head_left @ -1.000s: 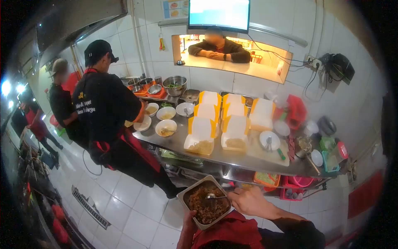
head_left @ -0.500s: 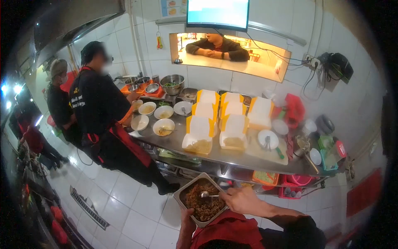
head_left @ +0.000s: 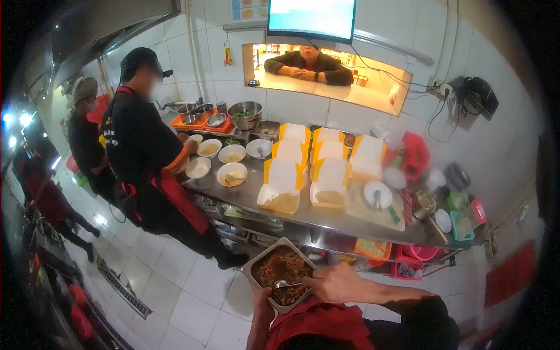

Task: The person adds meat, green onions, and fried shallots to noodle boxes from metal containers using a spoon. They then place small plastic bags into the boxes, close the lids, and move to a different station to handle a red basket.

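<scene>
My left hand [head_left: 263, 306] grips the near left side of a square metal pan [head_left: 254, 263] in front of my red apron [head_left: 321, 329]. Brown, crumbly cooked food that looks like minced meat [head_left: 286, 265] fills much of the pan. In my right hand [head_left: 333, 287], closed at the pan's right side, is a metal spoon [head_left: 291, 286] whose bowl rests in the food near the left thumb. Past the pan, on the steel counter, stand open white-and-yellow takeaway boxes [head_left: 331, 178]; the two nearest hold noodles [head_left: 328, 197].
White bowls [head_left: 199, 168], some with food, stand left on the counter [head_left: 251, 189]. A co-worker [head_left: 143, 128] leans over them. A white plate with tongs [head_left: 378, 195] lies right, beside a green-handled utensil [head_left: 394, 214]. Orange and pink baskets [head_left: 373, 249] sit below. Another person [head_left: 309, 69] leans at the hatch.
My right hand has drawn the spoon nearer and toward the left within the pan. The co-worker's head has shifted slightly right, and the person at far left has stepped.
</scene>
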The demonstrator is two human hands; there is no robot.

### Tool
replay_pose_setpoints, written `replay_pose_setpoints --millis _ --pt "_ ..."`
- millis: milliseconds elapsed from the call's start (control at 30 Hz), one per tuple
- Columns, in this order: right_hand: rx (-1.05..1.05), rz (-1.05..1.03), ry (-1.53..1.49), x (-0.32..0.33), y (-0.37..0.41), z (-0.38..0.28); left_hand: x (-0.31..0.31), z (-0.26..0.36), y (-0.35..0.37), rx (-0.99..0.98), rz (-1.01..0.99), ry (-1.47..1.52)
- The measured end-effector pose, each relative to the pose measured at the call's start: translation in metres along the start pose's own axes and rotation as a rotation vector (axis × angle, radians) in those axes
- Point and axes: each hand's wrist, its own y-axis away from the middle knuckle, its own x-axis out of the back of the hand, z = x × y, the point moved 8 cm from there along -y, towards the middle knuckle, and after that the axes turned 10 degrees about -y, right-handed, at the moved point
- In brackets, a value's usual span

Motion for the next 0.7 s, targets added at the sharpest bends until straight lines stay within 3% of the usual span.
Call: replay_pose_setpoints --millis 67,167,233,367,633,700 --pt "0.057 -0.046 0.004 -0.008 -0.002 -0.005 0.003 0.001 -0.001 -0.034 -0.004 -0.003" --pt "-0.063 -0.013 -0.026 0.000 -0.008 0.006 -0.008 0.022 0.003 -0.097 0.003 -0.018" --pt "-0.043 0.106 -0.005 0.009 -0.007 0.004 -0.029 0.047 0.013 -0.147 -0.041 0.016" --pt "0.013 -0.017 -0.075 -0.015 -0.008 -0.003 -0.017 0.038 0.009 -0.138 -0.047 0.012" --pt "-0.162 -0.094 -0.162 -0.014 -0.013 0.007 -0.004 0.026 0.008 -0.041 0.035 -0.019" --pt "-0.168 -0.004 -0.231 -0.017 -0.010 0.019 0.012 0.010 0.005 -0.035 0.060 -0.021"
